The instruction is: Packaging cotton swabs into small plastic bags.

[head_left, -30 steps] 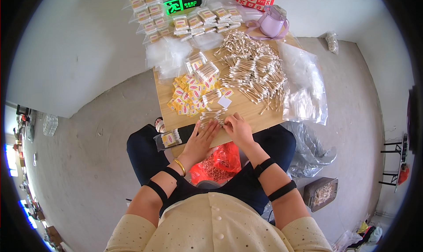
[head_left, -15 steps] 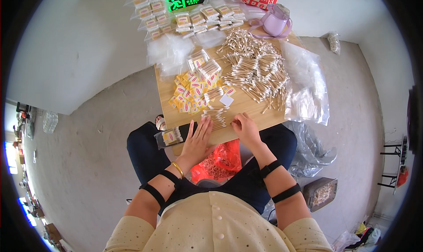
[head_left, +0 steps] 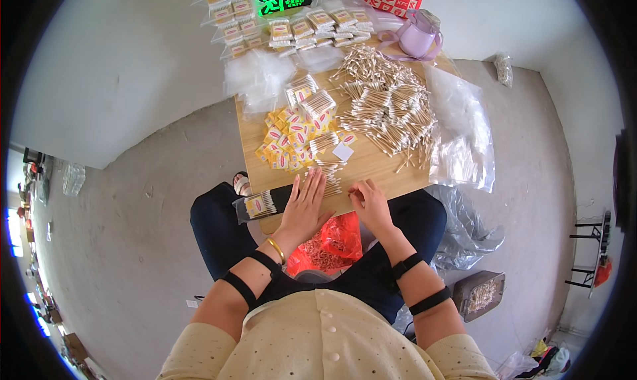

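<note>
Far left on the wooden table [head_left: 371,171], a filled clear packet of cotton swabs [head_left: 260,204] lies half off the near edge, just beside the left hand [head_left: 306,204]. Left hand lies flat, fingers spread and extended, palm down over a small row of loose swabs [head_left: 330,178] near the table's front edge; it presses rather than grips, nothing enclosed. Behind it sit yellow label cards [head_left: 285,141] and a few bundled packets [head_left: 310,98]. Right hand [head_left: 369,204] rests at the front edge, fingers curled loosely; whether it pinches any swabs cannot be told. Further right, a large loose heap of swabs [head_left: 388,104] is unpacked, with empty clear bags [head_left: 461,138] beside it. Judgement: early to mid progress; some packets done at the far edge [head_left: 292,25], most stock still loose.
</note>
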Available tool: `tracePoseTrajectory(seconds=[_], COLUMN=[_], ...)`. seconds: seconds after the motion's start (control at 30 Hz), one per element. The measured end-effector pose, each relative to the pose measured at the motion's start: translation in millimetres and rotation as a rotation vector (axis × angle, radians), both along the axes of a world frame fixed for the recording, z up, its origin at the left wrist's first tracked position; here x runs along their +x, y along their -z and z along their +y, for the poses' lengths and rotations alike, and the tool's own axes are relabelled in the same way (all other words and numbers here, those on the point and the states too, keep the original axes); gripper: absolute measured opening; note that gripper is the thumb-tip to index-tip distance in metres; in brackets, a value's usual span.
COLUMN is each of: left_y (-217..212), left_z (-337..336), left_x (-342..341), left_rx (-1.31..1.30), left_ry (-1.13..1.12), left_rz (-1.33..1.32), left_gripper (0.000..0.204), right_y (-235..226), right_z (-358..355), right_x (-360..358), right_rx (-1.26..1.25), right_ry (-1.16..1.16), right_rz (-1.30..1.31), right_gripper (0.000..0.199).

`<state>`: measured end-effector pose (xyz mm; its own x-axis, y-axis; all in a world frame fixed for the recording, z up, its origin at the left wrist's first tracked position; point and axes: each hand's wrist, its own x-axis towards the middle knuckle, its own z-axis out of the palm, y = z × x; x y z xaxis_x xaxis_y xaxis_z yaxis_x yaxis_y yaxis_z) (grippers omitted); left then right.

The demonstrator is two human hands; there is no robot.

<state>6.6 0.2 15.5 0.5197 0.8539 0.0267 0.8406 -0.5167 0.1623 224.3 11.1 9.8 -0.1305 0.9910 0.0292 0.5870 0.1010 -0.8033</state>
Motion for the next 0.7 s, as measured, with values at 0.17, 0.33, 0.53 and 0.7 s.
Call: tracePoseTrajectory(seconds=[0.17,0.33,0.53,0.7], left_y=[7,-1,-4,-2], left_z=[-5,-5,-9,-2], left_x=[5,3,0,2], left_rx=[-0.047,-0.069,-0.083,-0.082], left_ry=[-0.029,0.014,0.039,-0.001], left_rz=[0.006,-0.012,-0.054,0.013], left_gripper=[0.092,0.092,0.092,0.092], right_y=[2,4,0,-7], right_z=[0,0,1,16], right_x=[0,1,0,-11], right_rx=[0.011,0.012,0.011,0.216], right_ry=[-0.002,0.009,0.006,0.045], right_rz=[0.028,0.012,0.008,-0.149], right_gripper=[0.012,0.012,0.013,0.027])
